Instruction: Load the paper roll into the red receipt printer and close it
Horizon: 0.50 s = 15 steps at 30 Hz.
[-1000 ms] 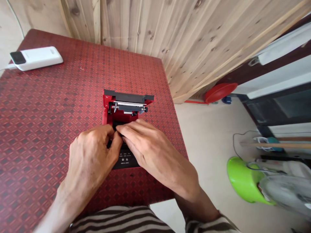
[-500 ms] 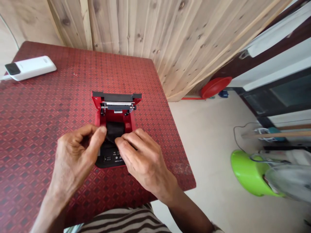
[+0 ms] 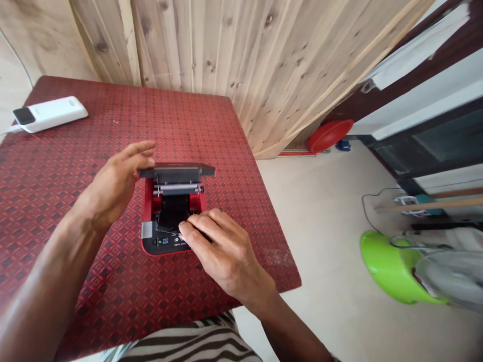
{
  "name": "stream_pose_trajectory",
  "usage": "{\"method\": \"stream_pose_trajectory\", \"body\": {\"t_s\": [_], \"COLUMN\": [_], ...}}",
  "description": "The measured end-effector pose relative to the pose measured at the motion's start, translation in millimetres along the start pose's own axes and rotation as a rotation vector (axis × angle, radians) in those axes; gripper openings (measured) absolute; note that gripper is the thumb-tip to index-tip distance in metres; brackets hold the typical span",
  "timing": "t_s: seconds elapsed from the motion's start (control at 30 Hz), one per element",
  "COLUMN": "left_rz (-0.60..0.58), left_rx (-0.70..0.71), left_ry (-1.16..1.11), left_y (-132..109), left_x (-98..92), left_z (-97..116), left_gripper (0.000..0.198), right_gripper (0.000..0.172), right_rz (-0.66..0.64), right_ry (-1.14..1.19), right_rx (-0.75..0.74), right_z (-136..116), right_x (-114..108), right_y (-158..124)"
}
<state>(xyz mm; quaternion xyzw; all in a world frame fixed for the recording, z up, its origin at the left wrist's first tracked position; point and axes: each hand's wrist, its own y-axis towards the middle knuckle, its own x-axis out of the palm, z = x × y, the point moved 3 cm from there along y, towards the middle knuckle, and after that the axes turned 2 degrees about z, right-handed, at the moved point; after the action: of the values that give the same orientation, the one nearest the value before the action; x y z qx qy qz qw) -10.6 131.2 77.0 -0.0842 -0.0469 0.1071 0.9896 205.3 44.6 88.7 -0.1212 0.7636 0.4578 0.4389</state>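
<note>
One printer (image 3: pixel 165 247) sits mid-table (image 3: pixel 75 161), lid (image 3: pixel 177 174) raised at twelve. At four, the right hand (image 3: pixel 222 249) pinches the black strip (image 3: pixel 172 211); at ten, the left hand (image 3: pixel 116 178), open, borders the lid, power bank (image 3: pixel 55 113) beyond.

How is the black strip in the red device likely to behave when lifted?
The black strip looks thin with an uneven lower edge, so probably floppy and light. Its smooth-looking surface suggests it may be slightly slippery.
</note>
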Motion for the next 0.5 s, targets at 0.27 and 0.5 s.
{"method": "stream_pose_trajectory", "body": {"t_s": [0.27, 0.5], "left_rz": [-0.101, -0.172], "left_rx": [-0.091, -0.024], "left_ry": [0.048, 0.118], "left_y": [-62.9, -59.5], "left_x": [-13.0, -15.8], "left_z": [-38.5, -39.8], "left_gripper": [0.08, 0.066], "right_gripper": [0.015, 0.015], "right_rz": [0.049, 0.044], "right_ry": [-0.002, 0.045], "right_rx": [0.011, 0.086], "right_z": [-0.5, -0.8], "right_x": [1.7, 6.6], "right_y": [-2.8, -5.5]}}
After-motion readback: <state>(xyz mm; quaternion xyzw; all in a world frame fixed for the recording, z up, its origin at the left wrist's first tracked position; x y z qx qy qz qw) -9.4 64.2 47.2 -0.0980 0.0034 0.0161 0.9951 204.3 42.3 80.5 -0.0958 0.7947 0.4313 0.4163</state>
